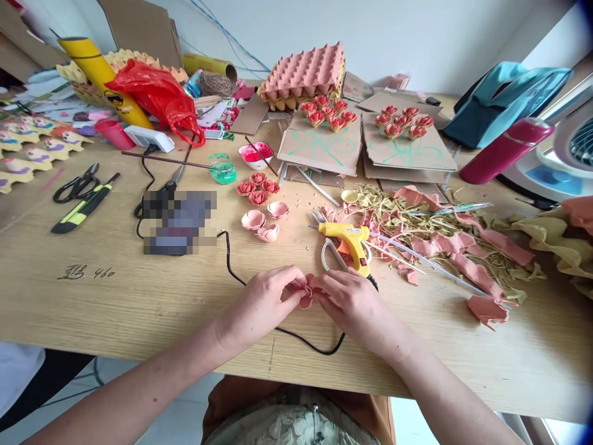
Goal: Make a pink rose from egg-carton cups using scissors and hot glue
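Between my fingertips is a small pink egg-carton flower (306, 301), held just over the table near its front edge. My left hand (269, 301) pinches it from the left. From the other side, my right hand (354, 307) has its fingers closed on the same flower; its fingertips are partly hidden. Beyond my right hand lies a yellow hot glue gun (348, 240), with its cord running under my hands. Three plain pink flower cups (254, 220) stand ahead of my left hand. Behind them sits a group of red-edged flowers (258, 188).
Pink and yellow carton scraps (417, 228) cover the right side. Red-topped flowers (327, 113) stand on cardboard (319, 145) at the back. A bowl of red paint (256, 154), scissors (76, 184), a utility knife (83, 207) and a magenta bottle (507, 150) lie around the table.
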{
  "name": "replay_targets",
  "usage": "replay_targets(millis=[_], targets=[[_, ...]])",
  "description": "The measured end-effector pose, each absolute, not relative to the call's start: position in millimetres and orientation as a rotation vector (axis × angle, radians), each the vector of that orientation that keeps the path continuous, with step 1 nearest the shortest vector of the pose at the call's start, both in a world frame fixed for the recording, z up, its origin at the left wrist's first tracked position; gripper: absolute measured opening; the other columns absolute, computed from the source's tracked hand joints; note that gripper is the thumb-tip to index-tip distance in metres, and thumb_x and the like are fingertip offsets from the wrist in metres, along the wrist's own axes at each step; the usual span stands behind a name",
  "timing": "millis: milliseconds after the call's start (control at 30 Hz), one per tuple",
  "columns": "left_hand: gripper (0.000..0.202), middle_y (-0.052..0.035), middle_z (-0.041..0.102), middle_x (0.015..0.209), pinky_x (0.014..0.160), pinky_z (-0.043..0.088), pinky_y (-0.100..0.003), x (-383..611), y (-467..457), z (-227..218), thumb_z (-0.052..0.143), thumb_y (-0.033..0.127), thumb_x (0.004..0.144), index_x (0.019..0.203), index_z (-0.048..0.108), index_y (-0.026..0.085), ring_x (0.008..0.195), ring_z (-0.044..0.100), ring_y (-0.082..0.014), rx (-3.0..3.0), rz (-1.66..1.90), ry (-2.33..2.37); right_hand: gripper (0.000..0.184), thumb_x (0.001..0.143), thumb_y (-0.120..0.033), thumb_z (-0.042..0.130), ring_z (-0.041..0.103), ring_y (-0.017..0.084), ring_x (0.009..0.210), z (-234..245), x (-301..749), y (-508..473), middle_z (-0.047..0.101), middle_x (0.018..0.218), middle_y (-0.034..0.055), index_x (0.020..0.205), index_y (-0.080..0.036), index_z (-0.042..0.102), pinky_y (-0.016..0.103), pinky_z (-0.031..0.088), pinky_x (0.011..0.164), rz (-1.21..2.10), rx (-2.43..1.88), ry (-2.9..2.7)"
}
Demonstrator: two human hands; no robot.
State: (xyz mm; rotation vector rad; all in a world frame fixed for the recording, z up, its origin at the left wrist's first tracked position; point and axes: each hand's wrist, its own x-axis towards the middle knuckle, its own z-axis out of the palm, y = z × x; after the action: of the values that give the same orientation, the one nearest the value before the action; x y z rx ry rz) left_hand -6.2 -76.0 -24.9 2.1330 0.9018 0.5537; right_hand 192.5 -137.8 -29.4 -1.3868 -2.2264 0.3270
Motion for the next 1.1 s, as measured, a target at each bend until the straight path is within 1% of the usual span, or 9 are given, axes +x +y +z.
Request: replay_targets(millis=[67,133,267,400,533,733,933,1100], targets=[[0.013,0.0025,0.072,0.078,0.063,0.049,-0.022,-9.4,-79.6,-30.7,0.063,0.009,0.087,0.082,0.063,0.02,0.069,0.066,-0.0124,2.184,0.573,0.927,0.018,0.104,-0.026,0.051,0.063,0.017,0.069,-31.3,190.8,-137.5,0.068,0.079,0.0042,0.102,-0.017,0.066,0.033,0.043,0.07,0.267,-1.401,-2.274],[0.015,0.0025,0.072,0.079,0.065,0.049,-0.023,-11.0,-80.8,-34.1,0.061,0.007,0.087,0.082,0.063,0.021,0.07,0.066,-0.0122,2.175,0.596,0.922,0.015,0.103,-0.026,0.052,0.063,0.017,0.071,-32.7,190.5,-136.9,0.069,0.08,0.004,0.102,-0.018,0.066,0.032,0.042,0.072,0.273,-1.416,-2.275],[0.016,0.0038,0.073,0.081,0.069,0.052,-0.022,-11.7,-80.8,-37.0,0.067,0.007,0.085,0.089,0.063,0.021,0.071,0.068,-0.0118,2.074,0.647,0.896,0.008,0.1,-0.019,0.058,0.064,0.018,0.077,-31.9,192.6,-136.9,0.07,0.085,0.0037,0.104,-0.02,0.065,0.032,0.042,0.075,0.345,-1.429,-2.24],[0.018,0.0027,0.073,0.089,0.072,0.052,-0.023,-11.3,-81.9,-38.4,0.072,0.01,0.083,0.095,0.065,0.022,0.077,0.068,-0.0128,2.078,0.657,0.89,0.01,0.098,-0.015,0.059,0.065,0.019,0.08,-29.4,193.8,-139.2,0.07,0.088,0.0037,0.106,-0.021,0.063,0.033,0.044,0.076,0.422,-1.428,-2.194],[0.018,0.002,0.072,0.091,0.075,0.052,-0.025,-10.6,-82.6,-38.7,0.069,0.008,0.086,0.097,0.064,0.022,0.081,0.068,-0.0135,2.106,0.638,0.871,0.008,0.098,-0.015,0.058,0.065,0.018,0.079,-28.7,192.4,-141.0,0.07,0.087,0.0037,0.103,-0.021,0.062,0.032,0.045,0.073,0.46,-1.413,-2.172],[0.011,0.0013,0.07,0.085,0.072,0.05,-0.026,-10.3,-82.2,-38.8,0.064,0.011,0.089,0.091,0.064,0.021,0.076,0.065,-0.0137,2.137,0.634,0.868,0.008,0.1,-0.017,0.056,0.065,0.018,0.077,-30.4,189.8,-140.3,0.071,0.086,0.0044,0.096,-0.021,0.061,0.033,0.046,0.071,0.453,-1.408,-2.171],[0.014,0.0007,0.071,0.087,0.072,0.051,-0.025,-10.6,-82.3,-37.3,0.061,0.008,0.089,0.092,0.064,0.021,0.078,0.065,-0.0141,2.111,0.634,0.857,0.005,0.098,-0.018,0.058,0.065,0.018,0.076,-31.6,189.7,-140.3,0.07,0.086,0.0036,0.097,-0.022,0.061,0.032,0.047,0.07,0.487,-1.403,-2.147],[0.016,-0.0004,0.07,0.088,0.073,0.051,-0.026,-10.2,-82.9,-36.0,0.057,0.008,0.089,0.094,0.064,0.022,0.08,0.066,-0.0152,2.132,0.627,0.86,0.004,0.098,-0.021,0.059,0.064,0.018,0.075,-35.0,186.6,-141.4,0.069,0.083,0.0038,0.095,-0.022,0.061,0.033,0.047,0.07,0.404,-1.432,-2.143]])
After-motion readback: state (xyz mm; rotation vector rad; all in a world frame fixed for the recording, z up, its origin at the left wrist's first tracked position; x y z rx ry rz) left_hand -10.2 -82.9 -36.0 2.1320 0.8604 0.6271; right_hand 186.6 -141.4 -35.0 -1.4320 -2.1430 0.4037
